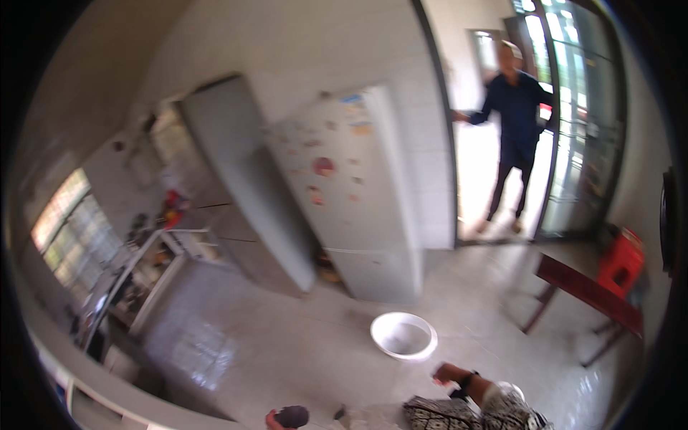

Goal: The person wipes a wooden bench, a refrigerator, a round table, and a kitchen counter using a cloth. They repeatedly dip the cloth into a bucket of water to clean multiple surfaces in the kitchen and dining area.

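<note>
At the bottom edge, my left hand (272, 420) shows only in part, with its fingers around a dark rounded object (293, 416); what the object is, blur hides. My right hand (445, 373) extends over the floor at the lower right, with a dark band (468, 380) at its wrist. Motion blur leaves its fingers unclear. Patterned black-and-white cloth (438, 413) lies below that forearm. Beyond my right hand, a white basin (404, 336) sits on the tiled floor (301, 344), apart from the hand.
A refrigerator (344, 199) with stickers stands beside a tall grey panel (247, 177). In the sliding doorway stands a person (516, 113) in dark clothes. A dark red bench (588, 293) and red plastic stool (621, 263) are at right. Kitchen counters (156, 301) line the left.
</note>
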`<action>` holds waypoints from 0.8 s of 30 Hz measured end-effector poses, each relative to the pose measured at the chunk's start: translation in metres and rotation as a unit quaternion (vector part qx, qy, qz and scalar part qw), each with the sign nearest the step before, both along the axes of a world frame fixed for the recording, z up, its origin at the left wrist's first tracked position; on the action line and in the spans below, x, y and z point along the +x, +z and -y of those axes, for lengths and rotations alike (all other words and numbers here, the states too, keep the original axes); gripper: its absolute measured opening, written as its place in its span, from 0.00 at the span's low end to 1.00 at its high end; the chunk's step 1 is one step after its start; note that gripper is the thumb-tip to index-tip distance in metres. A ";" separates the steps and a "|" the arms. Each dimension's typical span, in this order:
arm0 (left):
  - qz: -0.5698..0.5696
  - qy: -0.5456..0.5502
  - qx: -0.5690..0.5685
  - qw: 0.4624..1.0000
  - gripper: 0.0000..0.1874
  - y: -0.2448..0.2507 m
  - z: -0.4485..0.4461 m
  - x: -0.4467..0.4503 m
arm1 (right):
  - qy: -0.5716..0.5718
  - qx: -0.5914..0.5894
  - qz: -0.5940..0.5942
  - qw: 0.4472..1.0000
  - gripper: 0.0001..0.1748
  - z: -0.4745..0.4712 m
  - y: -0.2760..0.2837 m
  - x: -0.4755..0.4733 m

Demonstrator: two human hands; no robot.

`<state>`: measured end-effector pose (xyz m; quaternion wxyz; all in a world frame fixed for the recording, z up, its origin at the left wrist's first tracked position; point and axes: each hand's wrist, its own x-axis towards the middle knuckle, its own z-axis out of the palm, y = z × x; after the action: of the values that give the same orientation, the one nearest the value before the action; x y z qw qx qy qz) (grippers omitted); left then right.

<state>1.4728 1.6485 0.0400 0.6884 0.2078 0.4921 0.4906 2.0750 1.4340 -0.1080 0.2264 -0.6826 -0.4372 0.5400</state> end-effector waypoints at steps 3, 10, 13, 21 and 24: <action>-0.105 -0.065 0.058 0.991 0.19 -0.009 0.002 -0.004 | -0.046 -0.052 -0.031 0.997 0.19 0.001 0.074 -0.011; 0.061 0.031 -0.023 0.997 0.22 0.012 0.020 0.026 | -0.098 -0.094 -0.009 0.991 0.12 0.007 0.131 -0.012; 0.140 -0.111 -0.018 0.984 0.17 0.036 0.007 0.041 | -0.123 0.290 0.002 0.949 0.10 -0.011 0.169 0.038; 0.078 -0.044 0.040 0.995 0.16 0.141 -0.166 0.120 | -0.442 0.523 -0.404 0.607 0.47 -0.023 0.363 0.167; 0.110 -0.056 0.039 0.992 0.23 0.193 -0.217 0.152 | -0.478 0.530 -0.452 0.535 0.48 -0.008 0.397 0.172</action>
<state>1.6252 1.8655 0.2331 0.7558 0.2066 0.3815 0.4905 2.2470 1.4424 0.2888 0.9388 -0.2099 -0.0915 0.2572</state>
